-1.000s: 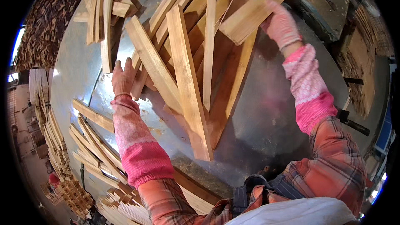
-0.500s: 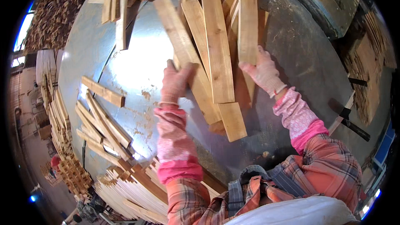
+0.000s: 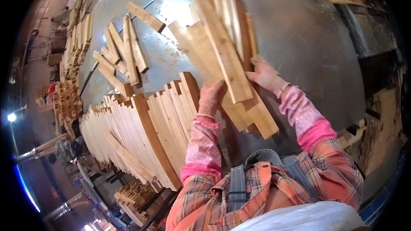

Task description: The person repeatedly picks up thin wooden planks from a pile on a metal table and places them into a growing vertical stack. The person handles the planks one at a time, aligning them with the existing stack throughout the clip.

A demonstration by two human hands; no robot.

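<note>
Both my hands, in thin pale-pink gloves, grip a loose bundle of wooden boards (image 3: 222, 51) between them. My left hand (image 3: 212, 98) is closed on the bundle's left edge, its thumb against the boards. On the other side my right hand (image 3: 267, 77) holds the right edge, the fingers partly hidden by the wood. The boards fan out at uneven angles, with one long board slanting across the top and another end (image 3: 262, 119) sticking out toward me.
A grey metal table (image 3: 299, 60) lies under the bundle. Left of my left arm stands a tight row of upright boards (image 3: 165, 115). Several loose strips (image 3: 130, 51) lie beyond it, beside a short block (image 3: 145, 16). Stacked wood (image 3: 68, 98) is farther left, and machinery (image 3: 355, 25) at the far right.
My view has turned left, bringing the row of boards further in. My hands have come closer together, and the spread boards between them are gathered into a narrower bundle.
</note>
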